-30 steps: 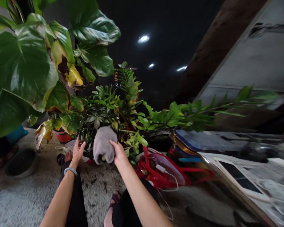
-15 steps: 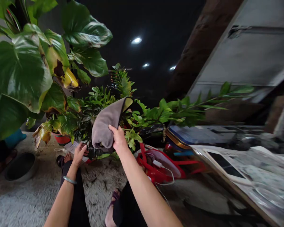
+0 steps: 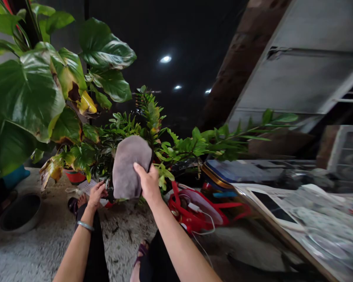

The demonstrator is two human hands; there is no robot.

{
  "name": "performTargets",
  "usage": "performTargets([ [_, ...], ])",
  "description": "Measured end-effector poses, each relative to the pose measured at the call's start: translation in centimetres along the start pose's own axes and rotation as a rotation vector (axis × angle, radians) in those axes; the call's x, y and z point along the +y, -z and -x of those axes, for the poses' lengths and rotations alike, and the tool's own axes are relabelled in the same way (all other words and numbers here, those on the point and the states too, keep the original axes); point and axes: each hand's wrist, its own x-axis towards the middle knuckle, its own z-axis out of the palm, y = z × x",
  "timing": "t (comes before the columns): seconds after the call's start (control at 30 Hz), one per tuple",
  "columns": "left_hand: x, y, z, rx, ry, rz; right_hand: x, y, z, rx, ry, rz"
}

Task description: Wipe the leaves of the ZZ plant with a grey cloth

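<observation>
My right hand (image 3: 150,184) grips a folded grey cloth (image 3: 131,168) by its right edge, thumb pressed on the front and the other fingers hidden behind. The soft cloth is held up in front of green potted plants. Lower and to the left, my left hand (image 3: 96,194) has its fingers loosely apart, with nothing visible in them; a jade-coloured bangle (image 3: 85,226) circles that wrist. Beyond my left hand lies a printed paper (image 3: 88,185), partly covered, near a red-rimmed flower pot (image 3: 75,177).
A large-leaved plant (image 3: 23,94) fills the left side. On the floor stands a round grey basin (image 3: 22,211). At right, a red bag (image 3: 176,201) with a white cable sits beside a table bearing newspapers and a white tablet (image 3: 275,207). Leafy stems (image 3: 194,141) reach across the middle.
The cloth has turned: its pointed corner and yellow-green underside no longer show, and a flat, rounded grey face is toward me. My left hand stays nearly in place. The view has shifted slightly.
</observation>
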Motion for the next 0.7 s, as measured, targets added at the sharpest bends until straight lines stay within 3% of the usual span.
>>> performTargets([
  [0.1,0.4,0.2,0.1,0.03,-0.005,0.099,1.7,-1.1,-1.8,0.045,-0.28,-0.165],
  [0.2,0.9,0.5,0.2,0.038,-0.036,0.207,5.3,-0.1,1.2,0.021,-0.496,-0.195],
  [0.3,1.2,0.8,0.2,0.048,-0.036,0.232,6.8,1.8,5.5,-0.052,-0.52,-0.156],
  [0.37,1.2,0.9,0.1,0.053,-0.022,0.229,5.4,2.5,6.4,-0.11,-0.481,-0.135],
  [0.5,1.1,0.9,-0.2,0.049,-0.02,0.233,-0.2,0.9,2.3,-0.11,-0.265,-0.205],
  [0.57,1.0,0.9,-0.2,0.048,-0.023,0.211,-1.5,-0.7,-0.5,-0.084,-0.228,-0.252],
  [0.63,0.7,1.0,-0.3,0.051,-0.024,0.179,-0.8,-2.0,-1.8,-0.07,-0.318,-0.274],
  [0.7,0.5,1.2,-0.5,0.058,-0.031,0.166,1.5,-2.5,-0.8,-0.061,-0.453,-0.281],
])
